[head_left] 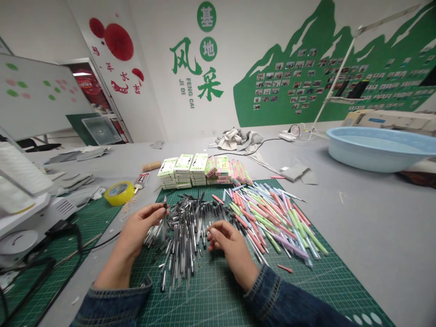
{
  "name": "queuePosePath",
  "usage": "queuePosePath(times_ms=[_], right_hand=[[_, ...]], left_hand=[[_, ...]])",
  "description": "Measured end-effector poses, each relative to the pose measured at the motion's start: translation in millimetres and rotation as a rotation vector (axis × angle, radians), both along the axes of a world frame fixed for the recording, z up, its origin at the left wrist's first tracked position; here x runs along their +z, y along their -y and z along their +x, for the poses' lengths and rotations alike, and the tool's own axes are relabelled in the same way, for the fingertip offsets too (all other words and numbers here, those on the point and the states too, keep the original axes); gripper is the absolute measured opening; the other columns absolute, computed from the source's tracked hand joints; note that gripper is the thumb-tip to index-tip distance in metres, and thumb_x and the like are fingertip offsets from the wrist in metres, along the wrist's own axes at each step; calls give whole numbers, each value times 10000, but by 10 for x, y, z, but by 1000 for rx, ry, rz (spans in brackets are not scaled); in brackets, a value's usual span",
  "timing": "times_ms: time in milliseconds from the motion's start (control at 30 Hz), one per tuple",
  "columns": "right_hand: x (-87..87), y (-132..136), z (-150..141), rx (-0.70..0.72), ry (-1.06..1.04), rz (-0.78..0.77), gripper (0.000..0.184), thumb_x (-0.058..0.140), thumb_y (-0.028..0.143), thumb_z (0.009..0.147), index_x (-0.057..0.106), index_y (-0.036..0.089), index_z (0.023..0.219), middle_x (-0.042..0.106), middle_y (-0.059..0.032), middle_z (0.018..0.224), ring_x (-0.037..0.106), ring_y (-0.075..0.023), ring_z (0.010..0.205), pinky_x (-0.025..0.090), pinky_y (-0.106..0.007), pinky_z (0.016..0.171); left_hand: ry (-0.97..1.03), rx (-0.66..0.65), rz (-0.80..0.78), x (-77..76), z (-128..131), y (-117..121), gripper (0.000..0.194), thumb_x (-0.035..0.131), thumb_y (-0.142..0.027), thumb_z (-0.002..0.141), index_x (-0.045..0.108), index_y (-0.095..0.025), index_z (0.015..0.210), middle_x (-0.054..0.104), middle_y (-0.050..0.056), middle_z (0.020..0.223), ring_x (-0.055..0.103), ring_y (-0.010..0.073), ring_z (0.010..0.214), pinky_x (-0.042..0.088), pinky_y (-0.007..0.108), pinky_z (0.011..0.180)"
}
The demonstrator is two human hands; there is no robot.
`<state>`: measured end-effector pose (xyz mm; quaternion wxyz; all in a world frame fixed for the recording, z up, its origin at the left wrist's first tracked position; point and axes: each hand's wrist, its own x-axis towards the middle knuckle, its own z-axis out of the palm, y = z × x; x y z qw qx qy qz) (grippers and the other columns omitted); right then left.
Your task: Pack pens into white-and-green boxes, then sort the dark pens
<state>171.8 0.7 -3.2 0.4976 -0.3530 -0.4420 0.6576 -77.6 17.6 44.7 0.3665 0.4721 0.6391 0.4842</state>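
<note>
My left hand point(140, 227) pinches a pen point(165, 217) that stands upright at the left side of the pile, its pointed tip up. My right hand point(233, 252) is over the right edge of that pile, with thumb and forefinger drawn together; what sits between them, if anything, is too small to make out. Between both hands lies a heap of black and clear pens point(185, 240), with loose black caps point(190, 204) toward its far end. To its right, pastel pens point(272, 218) in red, green, blue and purple lie spread over a green cutting mat point(235, 299).
Stacks of small boxes point(184, 170) line the mat's far edge. Yellow tape point(119, 193) and a sewing machine point(23, 231) are at the left. A blue basin point(378, 154) stands at the back right. Fabric scraps point(235, 138) and a cable lie behind the boxes.
</note>
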Motion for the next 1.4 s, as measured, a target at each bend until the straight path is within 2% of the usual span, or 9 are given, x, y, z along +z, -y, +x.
queuePosePath(times_ms=[67, 167, 300, 567, 1000, 1133, 1233, 1300, 1400], right_hand=[[-16, -21, 4, -30, 8, 5, 276, 675, 429, 760, 605, 166, 807, 586, 2, 700, 558, -127, 608, 506, -264, 568], [-29, -29, 3, -46, 6, 10, 255, 671, 414, 757, 605, 170, 789, 576, 7, 682, 549, -126, 599, 503, -257, 551], [-26, -18, 4, -48, 7, 19, 221, 659, 378, 764, 606, 166, 796, 575, 9, 674, 547, -118, 581, 496, -251, 546], [-12, -15, 9, -48, 31, 22, 173, 630, 335, 777, 602, 166, 798, 581, 9, 676, 549, -120, 575, 499, -261, 547], [-25, -35, 27, -63, 65, 42, 156, 614, 335, 781, 597, 181, 800, 570, 11, 677, 542, -129, 571, 483, -271, 551], [-5, -34, 66, -103, 367, 232, 66, 574, 219, 802, 628, 194, 832, 599, 1, 746, 547, -136, 614, 444, -270, 587], [2, 0, 81, -80, 651, 451, 136, 583, 106, 782, 664, 204, 830, 611, -7, 802, 559, -156, 737, 428, -277, 681], [-1, 30, 78, -43, 769, 538, 183, 586, 59, 774, 666, 206, 846, 608, -10, 828, 560, -160, 784, 423, -277, 721], [-12, 62, 69, -3, 879, 612, 222, 568, 38, 793, 659, 216, 891, 610, -21, 906, 565, -171, 871, 427, -277, 782]], left_hand=[[-364, 164, -37, -19, -306, -60, 342, 680, -425, 705, 728, -190, 949, 741, 84, 966, 641, 271, 913, 474, 308, 690], [-840, 242, -157, -112, -560, -120, 275, 607, -406, 747, 750, -208, 874, 751, 95, 936, 645, 315, 919, 455, 355, 734], [-1036, 202, -249, -267, -550, -174, 347, 511, -425, 793, 741, -201, 926, 750, 125, 931, 659, 318, 872, 446, 353, 704], [-1069, 180, -272, -321, -352, -220, 351, 491, -431, 798, 729, -208, 927, 741, 131, 953, 654, 332, 885, 438, 355, 693], [-1084, 138, -243, -313, -371, -213, 334, 477, -373, 815, 727, -197, 948, 742, 129, 980, 652, 326, 912, 442, 362, 763], [-1093, 142, -228, -267, -346, -187, 323, 476, -376, 818, 719, -210, 952, 741, 115, 975, 655, 316, 906, 447, 356, 757], [-1088, 123, -167, -204, -279, -148, 295, 481, -354, 816, 712, -219, 942, 736, 93, 977, 650, 299, 906, 443, 351, 769], [-1038, 45, -105, -164, -194, -111, 260, 499, -335, 808, 710, -228, 915, 735, 64, 964, 647, 273, 902, 440, 330, 776], [-899, -181, -24, -138, 15, -38, 197, 549, -326, 787, 711, -245, 865, 735, 24, 930, 643, 234, 873, 439, 292, 782]])
